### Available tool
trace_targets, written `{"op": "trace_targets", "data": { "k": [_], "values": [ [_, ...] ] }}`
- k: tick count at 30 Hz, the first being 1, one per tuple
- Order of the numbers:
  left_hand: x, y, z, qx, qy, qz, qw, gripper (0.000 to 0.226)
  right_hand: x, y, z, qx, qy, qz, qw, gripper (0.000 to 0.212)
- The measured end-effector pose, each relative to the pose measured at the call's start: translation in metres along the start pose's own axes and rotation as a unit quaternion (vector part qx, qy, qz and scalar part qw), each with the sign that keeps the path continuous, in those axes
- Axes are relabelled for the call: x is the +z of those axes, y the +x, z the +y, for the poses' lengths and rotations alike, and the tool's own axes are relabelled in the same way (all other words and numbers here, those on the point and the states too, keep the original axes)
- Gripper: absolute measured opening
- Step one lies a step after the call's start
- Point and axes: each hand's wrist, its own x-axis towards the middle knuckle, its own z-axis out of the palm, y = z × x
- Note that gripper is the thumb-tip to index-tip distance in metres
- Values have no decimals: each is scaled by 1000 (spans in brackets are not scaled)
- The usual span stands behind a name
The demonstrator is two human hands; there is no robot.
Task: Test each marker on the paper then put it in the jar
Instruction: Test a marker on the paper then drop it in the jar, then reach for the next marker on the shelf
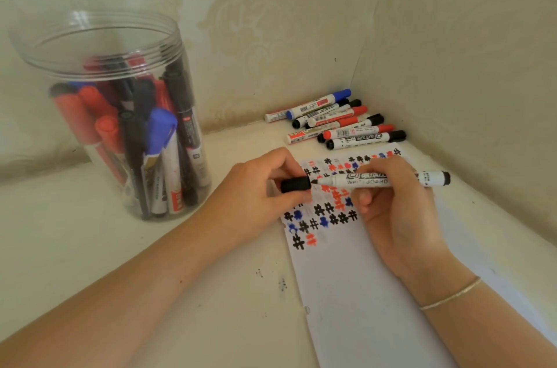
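We see our left hand (259, 183) pinching a black marker cap (296, 184) between curled fingers and thumb, the cap's open end just beside the tip of a black whiteboard marker (382, 179). Our right hand (391, 201) grips that marker's white barrel, fingers curled round it, holding it nearly level above the paper (361, 292); whether the cap touches the tip we cannot tell. The paper lies on the pale table (211, 292), its upper part covered with black, red and blue hash marks (319, 217). A thin bracelet (452, 295) circles our right wrist. Near the corner, beyond the paper, a pile of capped markers (340, 120) rests against the wall. Well to the left stands the clear plastic jar (120, 114), lidless, with many red, black and blue markers upright inside.
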Motion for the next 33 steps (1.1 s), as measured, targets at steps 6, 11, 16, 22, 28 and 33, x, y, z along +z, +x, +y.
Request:
{"op": "trace_targets", "data": {
  "k": [6, 11, 16, 22, 28, 33],
  "values": [
    [0, -1, 0, 24, 6, -20, 999, 20, 0, 1, 2, -8, -74, -27, 997, 23],
    [1, 1, -8, 51, -32, -47, 997, 15, -3, -1, 0, 9, -82, -95, 992, 21],
    [-3, 2, -6, 29, -142, -62, 987, 17, -4, -1, -5, 60, 8, -125, 990, 50],
    [-1, 3, 1, -17, -193, 7, 981, 21, 1, -5, 7, -48, -184, -61, 980, 34],
    [-3, 4, -2, -72, -232, 17, 970, 22, 7, -14, 5, -66, -257, -72, 961, 37],
    [-10, 1, 15, -48, -216, 38, 974, 13, 12, -15, -3, -15, -262, -46, 964, 48]
  ]
}}
